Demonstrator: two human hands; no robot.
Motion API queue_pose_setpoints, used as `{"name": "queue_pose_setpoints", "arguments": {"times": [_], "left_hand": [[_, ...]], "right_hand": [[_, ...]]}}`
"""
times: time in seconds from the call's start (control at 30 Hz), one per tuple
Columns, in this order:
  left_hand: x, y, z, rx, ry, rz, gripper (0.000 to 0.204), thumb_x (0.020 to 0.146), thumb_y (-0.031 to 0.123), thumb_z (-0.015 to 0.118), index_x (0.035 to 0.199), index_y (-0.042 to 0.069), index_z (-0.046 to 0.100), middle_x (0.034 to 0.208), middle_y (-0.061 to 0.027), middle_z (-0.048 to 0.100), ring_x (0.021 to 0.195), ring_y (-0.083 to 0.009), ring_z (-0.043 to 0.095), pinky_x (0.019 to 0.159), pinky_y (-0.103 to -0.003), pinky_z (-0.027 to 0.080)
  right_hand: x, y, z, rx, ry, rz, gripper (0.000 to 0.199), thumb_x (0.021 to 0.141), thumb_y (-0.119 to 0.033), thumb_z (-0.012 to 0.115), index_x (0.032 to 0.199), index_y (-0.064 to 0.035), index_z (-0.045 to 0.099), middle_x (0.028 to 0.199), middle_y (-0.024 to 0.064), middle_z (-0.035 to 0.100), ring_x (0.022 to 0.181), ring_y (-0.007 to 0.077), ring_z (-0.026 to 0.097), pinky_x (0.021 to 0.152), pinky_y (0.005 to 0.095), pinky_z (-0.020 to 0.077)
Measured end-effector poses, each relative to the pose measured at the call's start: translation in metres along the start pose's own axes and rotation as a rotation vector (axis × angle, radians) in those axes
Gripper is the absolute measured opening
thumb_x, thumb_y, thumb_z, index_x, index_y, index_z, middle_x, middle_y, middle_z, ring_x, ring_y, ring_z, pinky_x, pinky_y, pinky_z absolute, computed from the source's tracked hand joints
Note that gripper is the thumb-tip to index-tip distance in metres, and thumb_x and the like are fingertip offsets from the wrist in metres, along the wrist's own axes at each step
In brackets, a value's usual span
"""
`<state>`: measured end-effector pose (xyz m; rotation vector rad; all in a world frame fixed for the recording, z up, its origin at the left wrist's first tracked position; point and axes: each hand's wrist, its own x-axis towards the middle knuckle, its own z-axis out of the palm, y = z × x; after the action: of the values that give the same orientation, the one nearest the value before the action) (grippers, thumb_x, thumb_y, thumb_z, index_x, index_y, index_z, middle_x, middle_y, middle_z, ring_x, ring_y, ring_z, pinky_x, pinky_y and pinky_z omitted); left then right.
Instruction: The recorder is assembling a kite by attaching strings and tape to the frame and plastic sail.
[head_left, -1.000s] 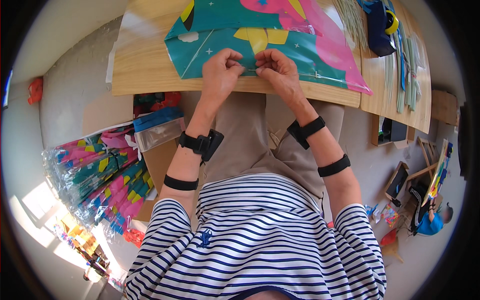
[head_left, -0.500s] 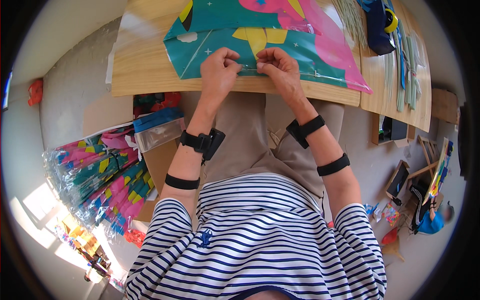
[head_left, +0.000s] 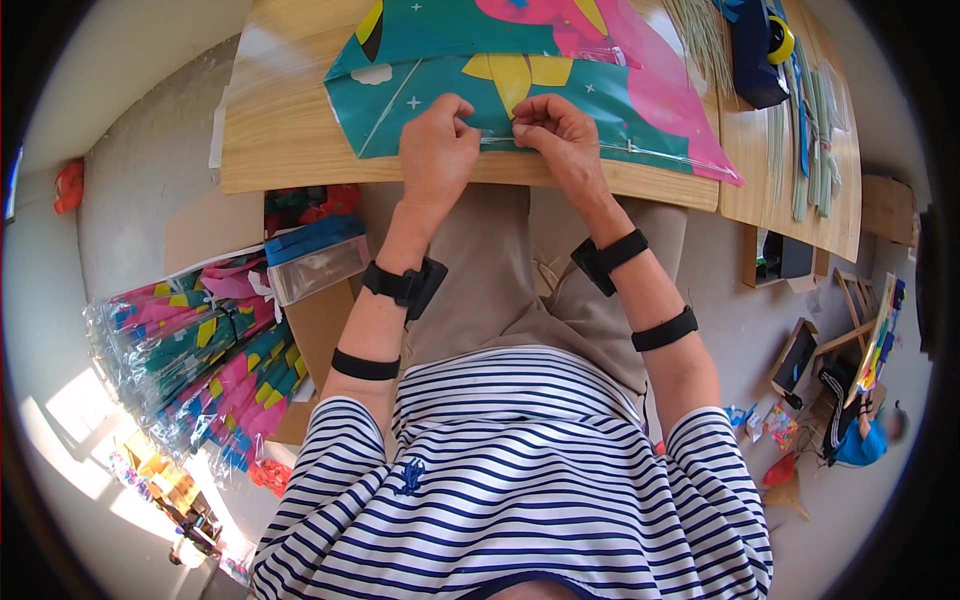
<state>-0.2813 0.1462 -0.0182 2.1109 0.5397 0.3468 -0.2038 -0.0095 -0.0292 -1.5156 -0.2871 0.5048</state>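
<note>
A glossy printed plastic sheet [head_left: 440, 108], teal and pink with yellow shapes and white marks, lies folded over on the wooden table [head_left: 280, 150]. At its near edge my left hand [head_left: 438, 145] is closed, with the back of the hand hiding the fingertips against the sheet. A short way to the right, my right hand [head_left: 560, 138] pinches the same edge between thumb and fingertips. Between the two hands a narrow strip of the edge shows, with a clear, shiny border running along it.
Thin pale rods [head_left: 700, 40], a dark blue box with a yellow tape roll [head_left: 780, 42] and bundled green rods [head_left: 822, 150] lie to the right. Left below the table are a clear-sided box [head_left: 320, 268] and bundled colourful sheets [head_left: 210, 350]. Another person [head_left: 862, 440] sits far right.
My left hand has turned slightly inward, and its fingertips are more hidden now. My right hand keeps its pinch in nearly the same place, and the sheet has barely shifted.
</note>
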Motion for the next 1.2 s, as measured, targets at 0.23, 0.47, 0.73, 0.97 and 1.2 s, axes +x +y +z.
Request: {"name": "queue_pose_setpoints", "arguments": {"times": [0.23,0.47,0.73,0.97,1.2], "left_hand": [[0.000,0.002,0.001,0.124,-0.011,0.030,0.020,0.075,0.005,0.065,0.095,0.006,0.064,0.071,-0.0108,0.067,0.069,-0.0311,0.066,0.063,-0.040,0.051],[-0.004,0.003,0.003,0.037,0.031,-0.003,0.024,0.074,0.005,0.070,0.098,0.002,0.064,0.068,-0.0082,0.065,0.062,-0.0194,0.063,0.061,-0.031,0.049],[-0.001,0.003,0.007,0.221,0.042,0.046,0.026,0.074,0.006,0.069,0.099,0.005,0.064,0.069,-0.0090,0.066,0.066,-0.0267,0.066,0.062,-0.037,0.050],[0.003,-0.002,-0.003,0.405,0.043,0.020,0.027,0.073,0.010,0.071,0.099,0.008,0.063,0.070,-0.0083,0.064,0.070,-0.0294,0.066,0.064,-0.041,0.050],[-0.012,-0.002,-0.015,0.308,0.085,0.169,0.024,0.078,0.008,0.069,0.101,0.004,0.064,0.090,-0.0122,0.067,0.084,-0.0297,0.065,0.072,-0.041,0.050]], "right_hand": [[0.000,0.001,0.000,0.011,0.002,0.004,0.019,0.080,0.000,0.066,0.099,0.0019,0.066,0.086,0.0033,0.066,0.078,0.0080,0.062,0.073,0.0231,0.0516],[0.000,0.000,-0.001,-0.021,-0.018,0.025,0.021,0.082,0.001,0.066,0.103,0.0012,0.066,0.090,0.0028,0.066,0.083,0.0083,0.062,0.079,0.0228,0.0516],[0.001,0.001,-0.001,-0.037,-0.024,0.023,0.020,0.082,0.000,0.066,0.102,0.0009,0.066,0.090,0.0029,0.066,0.083,0.0084,0.063,0.079,0.0231,0.0519],[0.000,0.001,0.001,-0.034,-0.016,0.023,0.020,0.082,0.000,0.066,0.102,0.0011,0.066,0.090,0.0031,0.066,0.082,0.0086,0.062,0.078,0.0233,0.0519],[0.000,0.003,0.002,0.006,0.015,-0.013,0.017,0.081,0.000,0.065,0.098,0.0016,0.066,0.086,0.0032,0.066,0.076,0.0087,0.062,0.074,0.0237,0.0515]]}}
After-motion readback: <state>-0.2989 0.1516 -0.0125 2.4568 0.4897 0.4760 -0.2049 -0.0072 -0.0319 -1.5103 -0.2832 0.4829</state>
